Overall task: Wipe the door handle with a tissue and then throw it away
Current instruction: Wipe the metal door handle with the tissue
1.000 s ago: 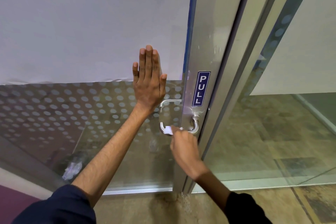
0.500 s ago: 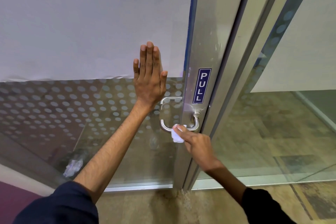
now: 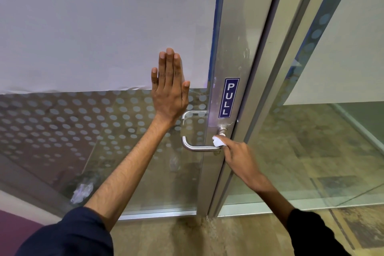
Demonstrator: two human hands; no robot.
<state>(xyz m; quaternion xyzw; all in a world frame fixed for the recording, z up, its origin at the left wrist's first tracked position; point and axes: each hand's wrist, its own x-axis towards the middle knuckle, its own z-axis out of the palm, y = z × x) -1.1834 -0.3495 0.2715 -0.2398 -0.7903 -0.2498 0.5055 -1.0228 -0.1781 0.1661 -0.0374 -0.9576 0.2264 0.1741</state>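
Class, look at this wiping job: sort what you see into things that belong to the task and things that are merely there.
Belongs to the job:
- door handle
- tissue, pinched in the right hand
- left hand, flat against the glass door

Merely there:
- PULL sign
- crumpled white scrap seen low through the glass

Right hand (image 3: 236,154) presses tissue (image 3: 217,141) (apparently crumpled) against door handle (image 3: 197,147).

Glass door (image 3: 104,27) — steel handle (image 3: 195,147) mounted, PULL sign (image 3: 229,97) above.
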